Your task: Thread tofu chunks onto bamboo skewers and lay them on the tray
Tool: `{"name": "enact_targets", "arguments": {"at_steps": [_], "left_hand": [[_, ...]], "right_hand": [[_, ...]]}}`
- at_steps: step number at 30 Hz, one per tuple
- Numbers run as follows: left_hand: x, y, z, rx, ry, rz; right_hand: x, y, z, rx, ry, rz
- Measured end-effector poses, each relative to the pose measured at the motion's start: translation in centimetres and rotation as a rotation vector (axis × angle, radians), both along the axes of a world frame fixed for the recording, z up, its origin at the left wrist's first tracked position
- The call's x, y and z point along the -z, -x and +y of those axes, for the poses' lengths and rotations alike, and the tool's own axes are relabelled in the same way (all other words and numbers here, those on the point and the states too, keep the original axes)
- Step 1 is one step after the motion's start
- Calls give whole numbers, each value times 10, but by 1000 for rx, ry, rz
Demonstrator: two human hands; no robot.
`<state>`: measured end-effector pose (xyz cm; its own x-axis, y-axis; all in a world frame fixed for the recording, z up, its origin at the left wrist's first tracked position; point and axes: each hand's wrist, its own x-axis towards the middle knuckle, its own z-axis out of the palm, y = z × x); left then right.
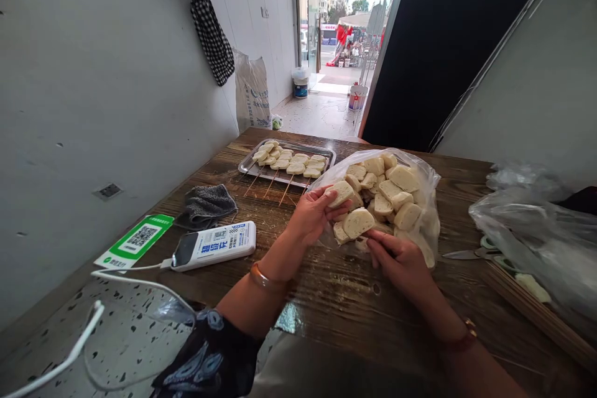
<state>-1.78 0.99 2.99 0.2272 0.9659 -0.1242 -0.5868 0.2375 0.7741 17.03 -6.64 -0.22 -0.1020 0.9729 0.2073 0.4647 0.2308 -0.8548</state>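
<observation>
A clear plastic bag (422, 199) full of pale bun slices lies open on the wooden table (336, 292). My left hand (310, 214) holds one bun slice (340, 193) at the bag's near left side. My right hand (401, 261) sits at the bag's front edge, its fingers touching another bun slice (358, 222); whether it grips the slice I cannot tell. Behind the bag a metal tray (245, 166) carries several skewered bun slices (291, 161), their wooden sticks pointing toward me.
A grey cloth (205, 204), a power bank (217, 244) with a white cable and a green QR card (137, 239) lie at the left. Scissors (471, 254), bamboo skewers (536, 311) and crumpled plastic bags (536, 224) are at the right. An open doorway lies beyond.
</observation>
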Motion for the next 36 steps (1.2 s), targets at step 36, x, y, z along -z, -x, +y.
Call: {"name": "enact_targets", "arguments": {"at_steps": [36], "left_hand": [[-12, -8, -22, 32, -115, -100]], "right_hand": [[-1, 4, -1, 101, -82, 16]]}}
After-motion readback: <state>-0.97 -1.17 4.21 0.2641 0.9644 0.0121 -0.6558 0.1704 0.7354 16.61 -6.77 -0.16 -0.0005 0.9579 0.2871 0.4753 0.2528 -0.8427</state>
